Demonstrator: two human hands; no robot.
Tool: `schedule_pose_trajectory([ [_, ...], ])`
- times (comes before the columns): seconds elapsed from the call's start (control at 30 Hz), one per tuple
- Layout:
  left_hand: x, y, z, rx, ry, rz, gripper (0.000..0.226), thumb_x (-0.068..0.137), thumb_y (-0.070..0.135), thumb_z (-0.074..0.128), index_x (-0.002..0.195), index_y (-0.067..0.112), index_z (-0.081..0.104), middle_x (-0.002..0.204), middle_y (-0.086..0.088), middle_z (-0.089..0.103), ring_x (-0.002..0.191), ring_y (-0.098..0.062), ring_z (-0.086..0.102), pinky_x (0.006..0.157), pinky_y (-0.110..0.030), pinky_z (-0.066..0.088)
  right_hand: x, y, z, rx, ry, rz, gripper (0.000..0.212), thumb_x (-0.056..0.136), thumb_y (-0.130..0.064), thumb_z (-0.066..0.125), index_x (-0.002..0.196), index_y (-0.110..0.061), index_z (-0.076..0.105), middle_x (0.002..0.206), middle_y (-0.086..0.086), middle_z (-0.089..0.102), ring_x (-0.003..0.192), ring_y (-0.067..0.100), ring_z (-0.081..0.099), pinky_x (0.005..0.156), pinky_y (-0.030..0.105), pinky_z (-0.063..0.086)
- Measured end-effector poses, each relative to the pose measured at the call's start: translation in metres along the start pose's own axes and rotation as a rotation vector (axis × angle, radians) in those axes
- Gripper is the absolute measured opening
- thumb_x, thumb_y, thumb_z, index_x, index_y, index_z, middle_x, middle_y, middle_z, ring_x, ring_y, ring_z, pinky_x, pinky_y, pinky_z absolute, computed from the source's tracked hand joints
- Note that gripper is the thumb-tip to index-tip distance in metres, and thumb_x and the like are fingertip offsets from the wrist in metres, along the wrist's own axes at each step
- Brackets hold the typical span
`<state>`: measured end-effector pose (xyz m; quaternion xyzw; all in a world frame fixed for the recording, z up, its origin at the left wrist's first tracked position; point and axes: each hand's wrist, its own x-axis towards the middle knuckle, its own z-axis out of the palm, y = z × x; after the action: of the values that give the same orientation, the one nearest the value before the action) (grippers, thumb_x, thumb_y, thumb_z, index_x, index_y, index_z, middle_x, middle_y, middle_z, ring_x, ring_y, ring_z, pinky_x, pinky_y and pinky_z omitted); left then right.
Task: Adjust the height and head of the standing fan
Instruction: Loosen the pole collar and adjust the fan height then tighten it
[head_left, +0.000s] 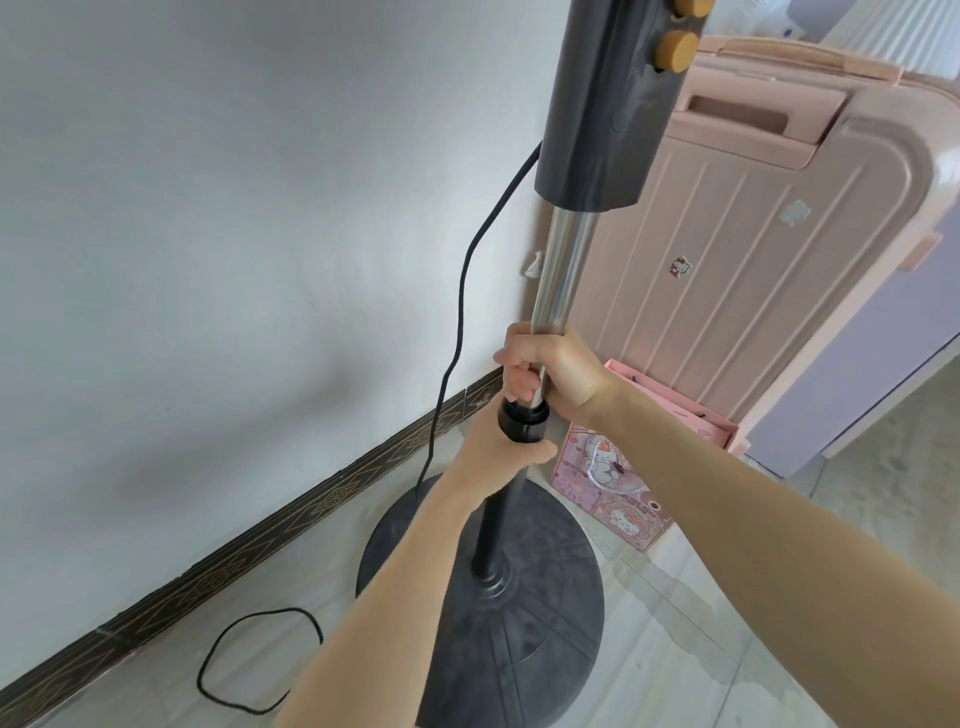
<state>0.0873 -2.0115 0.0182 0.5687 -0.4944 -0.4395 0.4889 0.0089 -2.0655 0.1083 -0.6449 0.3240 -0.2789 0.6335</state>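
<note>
The standing fan rises in front of me: a round black base (540, 639) on the floor, a black lower tube, a black locking collar (524, 420), a shiny steel inner pole (563, 265) and a dark control housing (602, 114) with two yellow-brown knobs (675, 49). The fan head is out of view above. My right hand (550, 371) grips the steel pole just above the collar. My left hand (498, 457) grips the black tube right under the collar.
A pink suitcase (753, 249) stands right behind the fan. A pink cartoon-print gift bag (613, 483) sits at its foot. The black power cord (457, 312) hangs along the white wall and loops on the tiled floor (260, 660). A patterned brown skirting runs along the wall.
</note>
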Motion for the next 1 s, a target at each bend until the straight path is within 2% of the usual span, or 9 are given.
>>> schedule_pose_trajectory([
  [0.07,0.002,-0.001,-0.007,0.002,-0.106,-0.021,0.024,0.062,0.010,0.072,0.075,0.022,0.057,0.063,0.014,0.060,0.060,-0.003,0.056,0.065,-0.023,0.046,-0.001,-0.002,-0.001,-0.020,-0.022,-0.003,0.034,0.064,-0.008,0.053,0.035,-0.018,0.038,0.034,-0.001,0.036,0.036,0.015,0.037,0.045,0.021,0.039],
  [0.2,0.001,-0.004,-0.009,-0.035,-0.049,-0.041,0.032,0.056,0.021,0.074,0.084,0.023,0.059,0.073,0.014,0.064,0.070,-0.004,0.061,0.075,-0.027,0.050,-0.003,-0.007,0.004,-0.056,-0.034,0.000,0.037,0.069,-0.007,0.054,0.037,-0.016,0.040,0.038,0.001,0.040,0.043,0.017,0.041,0.055,0.024,0.042],
  [0.37,-0.006,0.003,-0.014,0.004,-0.059,0.013,0.071,0.065,0.019,0.078,0.126,0.023,0.042,0.115,0.007,0.059,0.110,-0.009,0.055,0.093,-0.027,0.045,-0.014,-0.010,0.012,-0.194,0.053,-0.031,0.033,0.084,-0.015,0.056,0.052,-0.008,0.052,0.066,0.014,0.058,0.063,0.012,0.061,0.069,0.024,0.044],
  [0.43,-0.013,0.007,-0.016,0.040,-0.037,0.054,0.073,0.068,0.016,0.077,0.127,0.028,0.037,0.124,0.009,0.052,0.118,-0.008,0.050,0.095,-0.024,0.041,-0.019,-0.012,0.014,-0.222,0.059,-0.028,0.031,0.086,-0.022,0.057,0.059,-0.006,0.055,0.069,0.010,0.060,0.066,0.012,0.062,0.073,0.024,0.047],
  [0.6,-0.038,0.006,-0.028,0.146,0.151,0.075,0.046,0.074,0.016,0.072,0.116,0.026,0.054,0.117,0.008,0.060,0.107,-0.006,0.056,0.090,-0.024,0.043,-0.029,-0.012,0.017,-0.219,0.120,-0.031,0.031,0.088,-0.025,0.057,0.064,-0.005,0.058,0.068,0.004,0.061,0.073,0.018,0.055,0.076,0.028,0.044],
  [0.73,-0.056,0.011,-0.038,0.160,0.457,0.221,0.018,0.080,0.005,0.063,0.087,0.022,0.062,0.084,0.009,0.065,0.075,0.005,0.058,0.074,-0.014,0.048,-0.033,-0.010,0.019,-0.216,0.204,-0.025,0.031,0.087,-0.031,0.059,0.065,-0.008,0.059,0.068,0.001,0.061,0.069,0.015,0.053,0.072,0.026,0.042],
  [0.83,-0.057,0.017,-0.047,0.225,0.667,0.250,0.028,0.080,0.004,0.060,0.104,0.019,0.055,0.097,0.003,0.058,0.080,-0.002,0.055,0.077,-0.023,0.048,-0.035,-0.007,0.023,-0.166,0.312,-0.005,0.027,0.081,-0.033,0.067,0.081,-0.009,0.055,0.072,0.003,0.057,0.063,0.012,0.050,0.058,0.016,0.043],
  [0.93,-0.051,0.026,-0.052,0.191,0.417,0.052,0.068,0.084,0.011,0.060,0.142,0.021,0.025,0.140,0.001,0.037,0.123,-0.015,0.041,0.102,-0.030,0.034,-0.042,-0.005,0.026,-0.169,0.370,0.016,0.034,0.079,-0.030,0.070,0.097,-0.006,0.052,0.081,0.004,0.052,0.066,0.014,0.049,0.050,0.011,0.041],
  [1.0,-0.049,0.027,-0.049,0.185,0.178,-0.109,0.064,0.089,0.018,0.055,0.144,0.024,0.022,0.141,0.002,0.038,0.125,-0.015,0.040,0.099,-0.026,0.030,-0.048,-0.002,0.025,-0.161,0.358,0.015,0.042,0.081,-0.025,0.069,0.114,-0.006,0.052,0.095,0.002,0.058,0.072,0.010,0.056,0.052,0.008,0.044],
])
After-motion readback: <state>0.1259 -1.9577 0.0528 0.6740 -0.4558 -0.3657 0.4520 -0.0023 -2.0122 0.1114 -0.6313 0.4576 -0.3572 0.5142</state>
